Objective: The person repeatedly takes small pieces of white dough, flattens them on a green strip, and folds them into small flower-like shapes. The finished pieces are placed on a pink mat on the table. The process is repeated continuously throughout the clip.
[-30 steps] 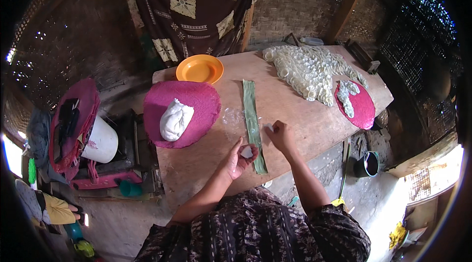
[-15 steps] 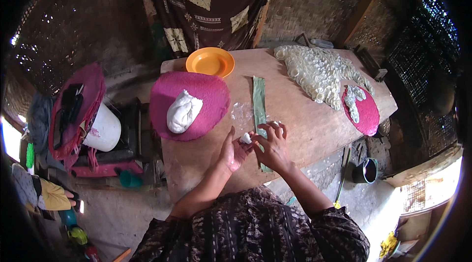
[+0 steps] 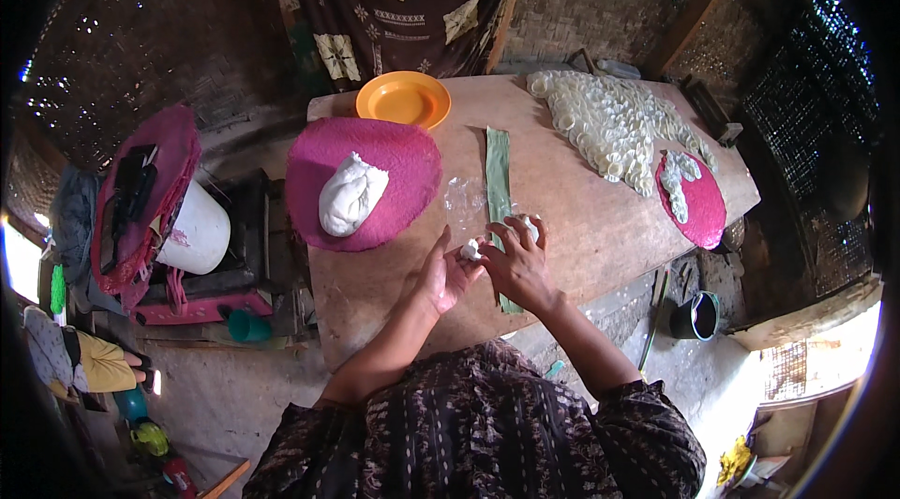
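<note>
At wooden bench (image 3: 581, 237), above leaf strip (image 3: 499, 171); cradling dough bit (image 3: 472, 251) on spread left hand (image 3: 444, 282), apparently for support; pinching it between right hand (image 3: 521, 269) fingertips.

A broad wooden table (image 3: 600, 237), its pale brown top bare in the middle, carries a spread of work. At its far left edge sits a shallow orange dish (image 3: 403, 103), just behind a large round pink mat (image 3: 403, 171) that bears a smooth white lump (image 3: 349, 199). A long green strip (image 3: 498, 166) runs from mid-table toward the near edge, a whitish smear (image 3: 462, 199) marking the wood beside it. At the far right, pale discs (image 3: 600, 129) lie heaped in overlapping rows, close to a smaller pink mat (image 3: 710, 218) topped with a few white pieces (image 3: 675, 185).
</note>
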A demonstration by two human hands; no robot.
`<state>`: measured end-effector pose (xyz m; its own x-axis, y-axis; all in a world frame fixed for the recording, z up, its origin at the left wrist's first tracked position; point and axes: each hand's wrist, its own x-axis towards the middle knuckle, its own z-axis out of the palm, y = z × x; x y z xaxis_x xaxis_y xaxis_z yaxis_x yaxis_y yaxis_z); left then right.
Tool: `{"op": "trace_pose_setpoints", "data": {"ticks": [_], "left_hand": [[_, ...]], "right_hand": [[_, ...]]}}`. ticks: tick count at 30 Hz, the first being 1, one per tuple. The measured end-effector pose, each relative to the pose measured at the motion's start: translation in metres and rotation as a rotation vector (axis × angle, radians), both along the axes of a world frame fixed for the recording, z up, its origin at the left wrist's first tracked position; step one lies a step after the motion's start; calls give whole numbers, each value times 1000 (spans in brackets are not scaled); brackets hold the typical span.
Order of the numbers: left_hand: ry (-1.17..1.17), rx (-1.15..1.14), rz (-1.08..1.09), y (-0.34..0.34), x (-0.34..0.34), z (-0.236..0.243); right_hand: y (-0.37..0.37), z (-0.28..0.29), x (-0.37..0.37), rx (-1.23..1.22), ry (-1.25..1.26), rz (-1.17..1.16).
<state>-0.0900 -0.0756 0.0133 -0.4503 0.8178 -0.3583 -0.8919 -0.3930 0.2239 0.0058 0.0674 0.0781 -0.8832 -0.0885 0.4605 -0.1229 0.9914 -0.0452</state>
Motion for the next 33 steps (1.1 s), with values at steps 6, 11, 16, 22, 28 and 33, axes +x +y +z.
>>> {"op": "trace_pose_setpoints", "data": {"ticks": [6,11,16,22,28,33], "left_hand": [[-13,13,-17,2,0,-2],[63,-95,-1,2,3,1],[509,-372,-100,-3,6,4],[1049,-508,-320,-13,4,9],[767,-313,-494,-21,9,17],[564,-236,-245,-36,4,12]], "right_hand": [[1,0,0,27,36,25],[7,8,-1,-7,-18,32],[11,26,2,-40,-187,110],[26,49,-1,-133,-609,252],[56,34,-28,-341,-903,427],[58,0,-33,-919,-781,321]]}}
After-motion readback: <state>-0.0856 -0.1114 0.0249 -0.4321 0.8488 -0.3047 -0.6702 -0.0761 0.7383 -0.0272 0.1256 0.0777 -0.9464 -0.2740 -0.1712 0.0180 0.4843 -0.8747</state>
